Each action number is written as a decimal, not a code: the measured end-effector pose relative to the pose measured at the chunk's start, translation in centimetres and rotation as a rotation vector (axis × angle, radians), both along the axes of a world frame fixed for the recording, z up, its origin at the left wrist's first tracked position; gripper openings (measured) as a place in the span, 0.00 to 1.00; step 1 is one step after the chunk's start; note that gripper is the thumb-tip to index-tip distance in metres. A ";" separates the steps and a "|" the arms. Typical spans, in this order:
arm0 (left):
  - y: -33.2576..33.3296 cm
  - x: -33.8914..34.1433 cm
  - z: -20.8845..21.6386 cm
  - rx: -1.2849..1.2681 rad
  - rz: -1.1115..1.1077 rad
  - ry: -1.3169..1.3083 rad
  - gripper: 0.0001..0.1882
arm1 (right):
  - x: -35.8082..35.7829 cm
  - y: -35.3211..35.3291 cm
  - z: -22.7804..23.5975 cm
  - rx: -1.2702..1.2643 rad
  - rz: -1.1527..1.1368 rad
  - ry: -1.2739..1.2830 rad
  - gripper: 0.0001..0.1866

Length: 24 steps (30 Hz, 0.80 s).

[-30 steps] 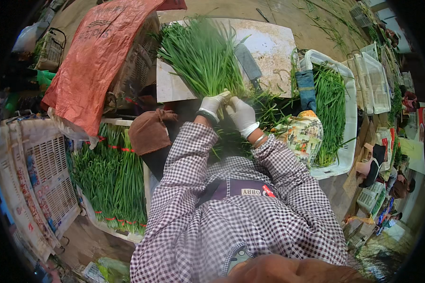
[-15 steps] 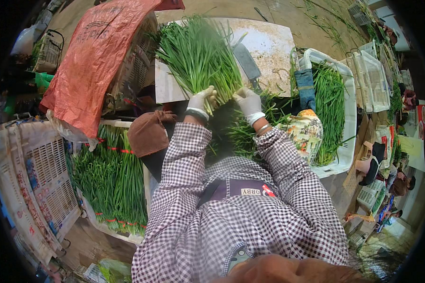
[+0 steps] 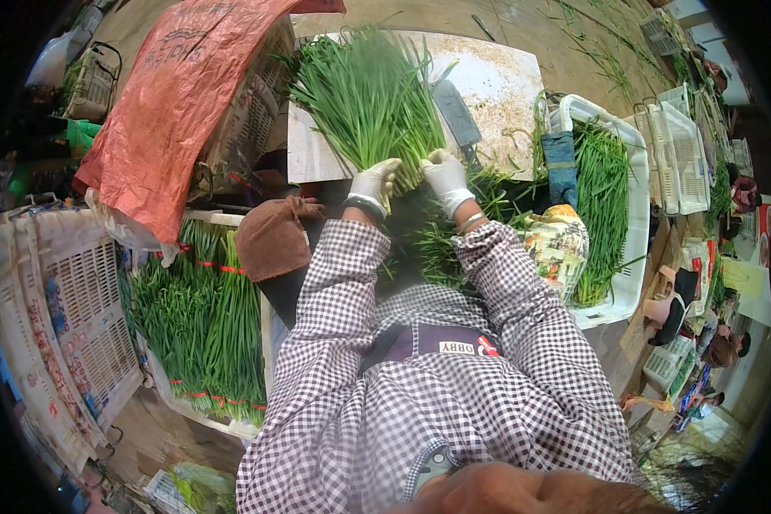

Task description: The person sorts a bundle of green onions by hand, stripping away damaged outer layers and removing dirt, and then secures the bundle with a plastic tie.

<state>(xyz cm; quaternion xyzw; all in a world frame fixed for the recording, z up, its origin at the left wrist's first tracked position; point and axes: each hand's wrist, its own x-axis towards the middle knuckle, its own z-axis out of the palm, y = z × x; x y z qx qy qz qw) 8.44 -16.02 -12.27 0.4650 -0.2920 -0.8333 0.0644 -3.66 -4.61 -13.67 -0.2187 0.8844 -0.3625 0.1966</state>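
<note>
A thick spread of garlic chives (image 3: 364,98) lies on the white board (image 3: 501,73) in front of me, pale stem ends toward me. My left hand (image 3: 375,182), in a white glove, is closed round stem ends at the near left of the bunch. My right hand (image 3: 446,178), gloved too, is closed at the stems on the right side, its fingers curled against them. Which stems each grip holds is partly hidden by the fingers. A wide grey blade (image 3: 457,113), like a cleaver, rests on the board right of the chives.
Loose chives (image 3: 441,248) lie below my hands. At right stands a white crate (image 3: 636,206) of chives; at left, a crate holds chives bundled with red bands (image 3: 223,343). A red sack (image 3: 176,111) drapes over a crate at far left. A brown cloth (image 3: 271,242) sits beside my left forearm.
My right hand has moved left, nearer my left hand, and the stem ends between them are drawn closer together. The view has shifted slightly.
</note>
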 end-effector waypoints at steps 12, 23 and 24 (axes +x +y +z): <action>0.9 -1.8 -2.7 0.105 -0.144 0.157 0.10 | 2.4 1.0 3.0 -0.131 0.242 -0.564 0.12; 0.3 -1.3 -0.5 0.007 -0.065 0.041 0.07 | 4.2 7.3 3.0 -0.039 0.080 -0.672 0.08; 0.4 -1.1 -1.1 0.008 -0.065 0.045 0.07 | 3.3 6.7 3.7 -0.016 0.088 -0.600 0.08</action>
